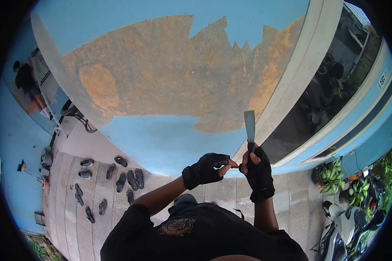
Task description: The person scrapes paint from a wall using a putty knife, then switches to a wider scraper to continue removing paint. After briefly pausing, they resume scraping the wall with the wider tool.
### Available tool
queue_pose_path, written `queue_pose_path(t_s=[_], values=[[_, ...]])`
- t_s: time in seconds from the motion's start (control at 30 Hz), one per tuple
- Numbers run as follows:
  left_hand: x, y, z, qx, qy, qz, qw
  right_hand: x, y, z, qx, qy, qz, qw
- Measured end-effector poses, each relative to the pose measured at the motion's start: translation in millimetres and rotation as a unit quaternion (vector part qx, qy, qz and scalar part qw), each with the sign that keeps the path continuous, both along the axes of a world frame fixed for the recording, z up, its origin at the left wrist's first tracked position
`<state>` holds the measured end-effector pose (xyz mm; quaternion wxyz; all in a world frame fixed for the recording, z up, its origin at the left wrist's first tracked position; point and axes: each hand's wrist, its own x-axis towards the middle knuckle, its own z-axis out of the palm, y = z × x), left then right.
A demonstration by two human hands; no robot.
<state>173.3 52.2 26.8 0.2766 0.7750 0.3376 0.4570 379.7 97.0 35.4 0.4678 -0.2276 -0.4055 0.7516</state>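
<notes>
My right hand (259, 172), in a black fingerless glove, is closed around the handle of a putty knife (250, 126). The wide metal blade points up, in front of the wall. My left hand (208, 168), gloved the same way, reaches across with thumb and fingers drawn together near the right hand's fingers. Whether something small lies between the left fingertips is too fine to make out. Ahead stands the blue wall (157, 135), with a large bare patch (170, 74) of grey and orange-brown where the paint is gone; its upper edge is jagged.
Several sandals (132, 179) lie on the paved floor (222, 191) at left. Farther left, another person (28, 82) is by a ladder (52, 104). A dark window (311, 113), potted plants (331, 176) and a motorbike (342, 226) stand at right.
</notes>
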Motion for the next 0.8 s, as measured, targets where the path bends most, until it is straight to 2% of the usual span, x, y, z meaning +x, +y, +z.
queue_pose_path(t_s=[0.07,0.1,0.2,0.27,0.3,0.33,0.37,0.4,0.47,0.5,0.53,0.6,0.67,0.73,0.8], values=[[-9,4,22,0.113,0.06,0.022,0.992,-8,8,2,-0.005,0.021,0.038,0.999],[-11,4,41,0.152,0.05,0.03,0.987,-13,12,4,-0.007,0.021,0.045,0.999],[-27,21,88,0.297,0.144,0.017,0.944,-34,17,22,-0.024,0.061,0.103,0.993],[-25,36,133,0.384,0.197,0.0,0.902,-52,18,51,0.007,-0.024,0.062,0.998],[-25,48,143,0.407,0.217,-0.008,0.887,-60,35,32,0.166,-0.076,0.007,0.983],[-26,55,163,0.41,0.217,-0.011,0.886,-68,52,13,0.307,-0.128,-0.078,0.94],[-25,58,188,0.396,0.318,-0.023,0.861,-72,61,16,0.374,-0.243,-0.099,0.889],[-26,64,203,0.376,0.414,-0.034,0.828,-80,58,38,0.355,-0.236,-0.067,0.902],[-29,91,211,0.393,0.402,-0.045,0.826,-94,52,82,0.312,-0.225,-0.004,0.923],[-33,101,219,0.407,0.395,-0.056,0.822,-103,54,90,0.24,-0.067,0.076,0.965],[-38,110,225,0.413,0.395,-0.06,0.818,-109,56,94,0.162,0.094,0.152,0.97],[-44,127,235,0.407,0.408,-0.08,0.813,-119,62,98,0.181,0.065,0.116,0.974],[-47,142,242,0.411,0.409,-0.097,0.809,-130,64,110,0.07,0.252,0.207,0.943],[-47,151,245,0.332,0.5,-0.079,0.796,-138,69,113,0.059,0.265,0.203,0.941],[-50,153,250,0.34,0.507,-0.079,0.788,-142,69,115,0.044,0.279,0.205,0.937]])
